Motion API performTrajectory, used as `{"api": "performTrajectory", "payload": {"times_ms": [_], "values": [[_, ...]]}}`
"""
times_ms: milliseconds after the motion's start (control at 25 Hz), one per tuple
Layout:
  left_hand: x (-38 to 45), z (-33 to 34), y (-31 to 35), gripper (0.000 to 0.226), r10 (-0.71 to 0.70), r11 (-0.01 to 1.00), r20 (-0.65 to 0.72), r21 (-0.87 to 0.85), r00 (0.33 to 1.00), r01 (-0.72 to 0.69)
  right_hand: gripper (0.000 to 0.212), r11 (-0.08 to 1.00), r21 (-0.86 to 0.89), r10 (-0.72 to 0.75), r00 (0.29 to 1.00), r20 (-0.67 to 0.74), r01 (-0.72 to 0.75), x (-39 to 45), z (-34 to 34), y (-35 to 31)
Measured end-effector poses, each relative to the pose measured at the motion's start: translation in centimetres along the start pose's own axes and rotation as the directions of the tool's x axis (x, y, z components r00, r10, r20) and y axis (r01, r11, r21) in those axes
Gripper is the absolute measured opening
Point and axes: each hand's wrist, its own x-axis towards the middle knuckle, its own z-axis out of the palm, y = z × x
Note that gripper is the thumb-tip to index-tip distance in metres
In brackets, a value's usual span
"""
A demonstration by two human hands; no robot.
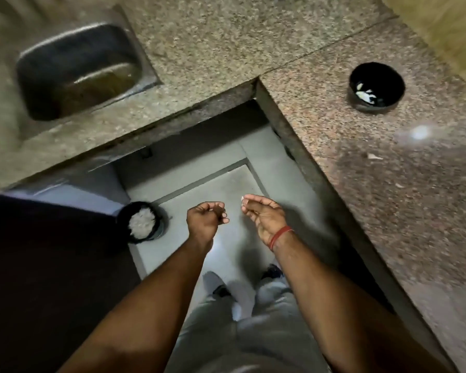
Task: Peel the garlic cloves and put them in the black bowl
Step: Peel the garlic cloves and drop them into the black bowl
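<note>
The black bowl [376, 87] stands on the granite counter [388, 184] at the upper right, with a few pale peeled cloves lying in it. Both my hands hang over the floor in the corner between the counters, well below and left of the bowl. My right hand [262, 218], with a red thread on its wrist, pinches a small pale garlic clove [243, 199] at its fingertips. My left hand [206, 219] has its fingers loosely curled, and I see nothing in it.
A steel sink [78, 74] is set in the counter at the upper left. On the floor to the left stands a black bin [143, 222] holding white peel. A scrap of peel [374, 156] lies on the right counter. My feet are below.
</note>
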Motion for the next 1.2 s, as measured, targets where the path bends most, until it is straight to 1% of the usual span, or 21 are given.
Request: {"api": "performTrajectory", "payload": {"times_ms": [120,240,360,440,520,600,680,760,800,880,920,960,1000,1040,1080,1120,1200], "values": [[2.7,-8.2,0.1,0.008,-0.017,0.992,-0.103,-0.124,0.994,0.004,0.02,0.993,-0.048,0.112,0.987,0.115,-0.108,1.6,8.2,4.9],[5.9,-13.8,-1.0,0.013,-0.044,0.969,-0.188,-0.245,0.981,-0.004,0.02,0.969,-0.182,0.202,0.959,0.2,-0.167,4.3,14.1,9.9],[11.4,-19.6,-3.2,0.017,-0.087,0.935,-0.291,-0.353,0.953,-0.023,0.02,0.923,-0.332,0.288,0.919,0.27,-0.192,9.0,19.7,16.5],[15.1,-22.6,-5.0,0.016,-0.115,0.918,-0.348,-0.396,0.93,-0.035,0.019,0.905,-0.382,0.315,0.9,0.3,-0.189,12.5,22.2,20.7],[19.2,-25.8,-7.0,0.015,-0.171,0.896,-0.397,-0.443,0.902,-0.025,0.019,0.883,-0.426,0.353,0.88,0.319,-0.2,16.2,24.3,25.2],[24.7,-29.4,-9.9,0.014,-0.25,0.856,-0.407,-0.517,0.879,0.005,0.021,0.837,-0.51,0.392,0.866,0.311,-0.196,20.9,26.4,30.9],[29.7,-32.4,-13.3,0.021,-0.347,0.8,-0.398,-0.598,0.849,0.047,0.022,0.78,-0.609,0.39,0.871,0.298,-0.141,25.1,27.9,36.0],[33.6,-34.5,-16.3,0.025,-0.381,0.813,-0.448,-0.579,0.809,0.062,0.023,0.714,-0.697,0.381,0.873,0.305,-0.068,28.8,29.0,40.8],[35.2,-35.3,-17.7,0.024,-0.393,0.798,-0.448,-0.6,0.803,0.056,0.024,0.671,-0.741,0.377,0.873,0.309,-0.027,30.5,29.4,42.9],[37.1,-35.7,-19.2,0.006,-0.416,0.793,-0.499,-0.609,0.761,0.034,0.022,0.586,-0.809,0.359,0.881,0.308,0.044,33.6,29.9,45.8],[38.0,-36.1,-19.9,0.007,-0.422,0.801,-0.534,-0.599,0.733,0.024,0.02,0.546,-0.835,0.359,0.881,0.308,0.069,35.1,30.1,47.4],[38.9,-36.4,-20.6,0.012,-0.438,0.798,-0.553,-0.603,0.709,0.023,0.024,0.493,-0.864,0.356,0.882,0.31,0.105,36.1,30.3,48.7],[39.9,-36.8,-21.3,0.013,-0.475,0.781,-0.567,-0.624,0.673,0.026,0.034,0.429,-0.89,0.336,0.888,0.314,0.152,36.8,30.3,49.7],[40.8,-37.2,-21.9,0.011,-0.517,0.745,-0.558,-0.667,0.649,0.019,0.036,0.359,-0.908,0.301,0.894,0.332,0.216,37.1,30.4,50.3],[41.4,-37.5,-22.2,0.014,-0.559,0.687,-0.526,-0.727,0.641,0.002,0.036,0.308,-0.908,0.264,0.891,0.37,0.285,37.3,30.4,50.9],[41.9,-37.6,-22.3,0.02,-0.581,0.653,-0.502,-0.757,0.64,-0.001,0.034,0.286,-0.897,0.239,0.881,0.408,0.337,37.3,30.4,51.3],[42.6,-37.7,-22.2,0.025,-0.589,0.612,-0.449,-0.791,0.672,0.007,0.033,0.271,-0.866,0.188,0.86,0.475,0.42,36.8,30.9,51.6]]}}
